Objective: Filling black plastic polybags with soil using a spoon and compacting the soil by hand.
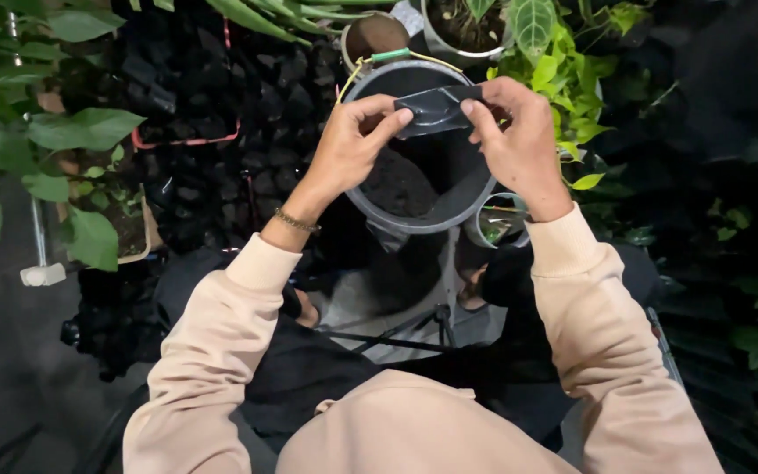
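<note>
Head view shows your left hand (351, 140) and right hand (519, 140) each pinching an end of a small black plastic bag (436, 109), held stretched between them above a grey bucket (449, 206) with dark soil (396, 184) inside, leafy plants (563, 61) around.

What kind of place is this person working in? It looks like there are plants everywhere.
Probably a home garden or plant nursery corner, seen after dark. Leafy potted plants crowd around, a grey bucket holds dark soil, and both hands, left hand and right hand, hold a small black plastic bag over it.
</note>
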